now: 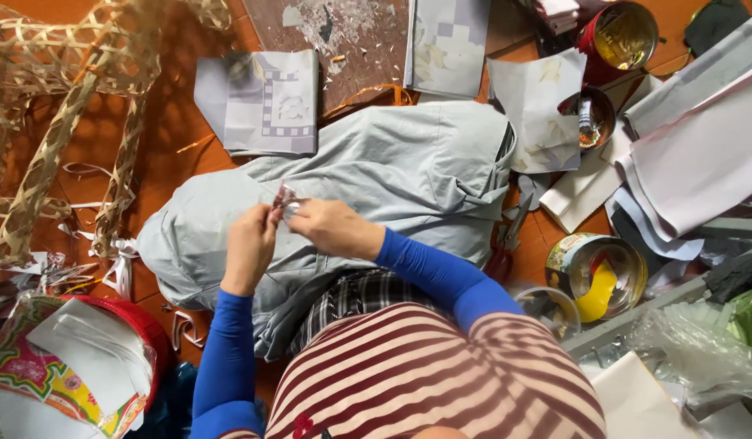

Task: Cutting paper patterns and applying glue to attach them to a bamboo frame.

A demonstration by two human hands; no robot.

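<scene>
Both hands [250,244] [331,228] pinching small foil piece [285,197], open tin [597,272] holding yellow paste

Soft, even daylight fills the frame, bright without harshness, so shadows stay faint and short beneath the pale grey cloth garment [376,187] in the centre. Glare gathers on the round open metal tin with yellowish contents [624,34] at the upper right and on the crinkled clear plastic bag [701,358] at the lower right. The woven bamboo strip frame [67,106] at the upper left bows outward (wide-lens distortion). The hands at centre are slightly blurred.
</scene>
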